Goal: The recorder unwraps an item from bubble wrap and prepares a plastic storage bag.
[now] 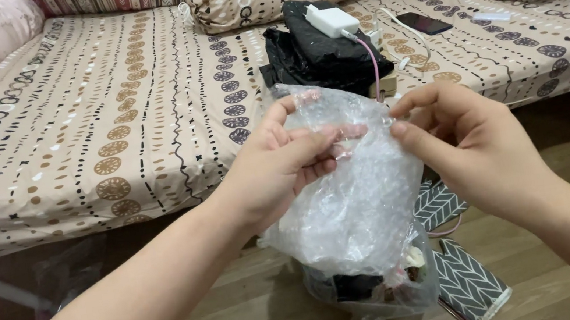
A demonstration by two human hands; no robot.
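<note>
A crumpled sheet of clear bubble wrap (pixel 358 202) hangs in front of me, above the floor. My left hand (pixel 279 168) grips its upper part, thumb and fingers pinched on the plastic. My right hand (pixel 469 145) pinches the wrap's top right edge with thumb and forefinger. Something small and pinkish shows through the wrap near my left fingertips; what it is cannot be told.
Below the wrap a clear plastic bag (pixel 377 288) with dark items sits on the wooden floor (pixel 568 165), beside a grey chevron-patterned pouch (pixel 466 283). On the patterned bed (pixel 107 111) lie a black bag (pixel 322 51), a white charger (pixel 332 19) with a pink cable, and a phone (pixel 424 22).
</note>
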